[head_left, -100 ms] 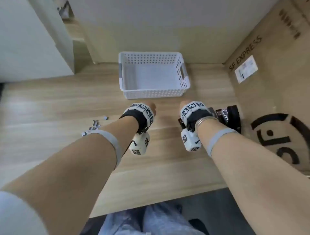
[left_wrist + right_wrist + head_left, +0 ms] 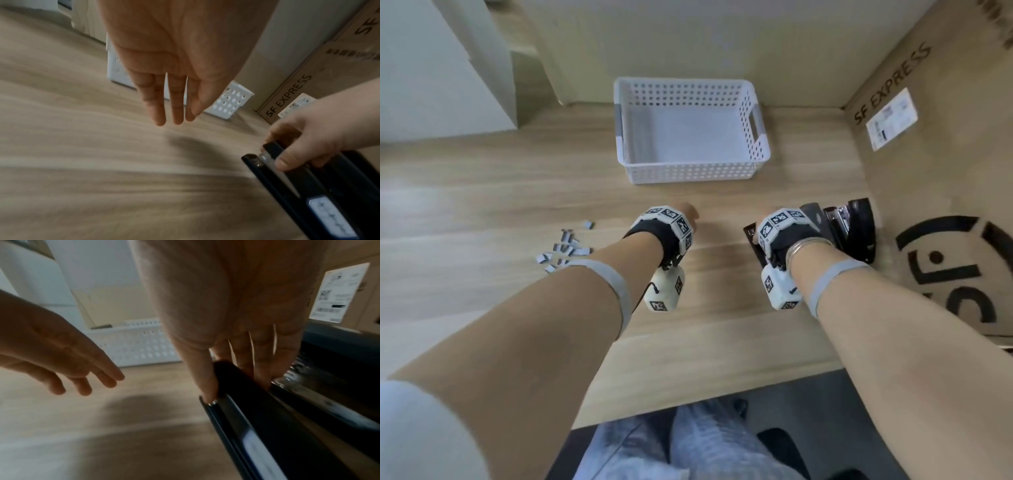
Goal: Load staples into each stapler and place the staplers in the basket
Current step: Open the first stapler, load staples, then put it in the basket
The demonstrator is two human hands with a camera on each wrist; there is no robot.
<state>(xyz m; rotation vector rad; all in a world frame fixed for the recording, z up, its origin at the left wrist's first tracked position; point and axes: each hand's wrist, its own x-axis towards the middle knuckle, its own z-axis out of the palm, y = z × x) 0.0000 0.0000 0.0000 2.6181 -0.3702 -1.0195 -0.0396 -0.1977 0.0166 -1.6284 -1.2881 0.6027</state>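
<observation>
One white perforated basket (image 2: 690, 130) sits at the desk's back; two black staplers lie right: the right hand (image 2: 308, 138) grips one stapler (image 2: 298, 186), second stapler (image 2: 854, 228) beside it; loose staple strips (image 2: 566, 248) left; left hand (image 2: 174, 73) hovers, fingers straight; nothing differs from before

You wear black wrist wraps (image 2: 654, 233) carrying white marker-printed cubes (image 2: 666, 291), grey forearm bands (image 2: 616, 287), and a bracelet (image 2: 808, 245).

White perforated basket (image 2: 690, 171), black stapler (image 2: 298, 186), grey staples (image 2: 565, 248), light wood-grain table (image 2: 482, 205)
</observation>
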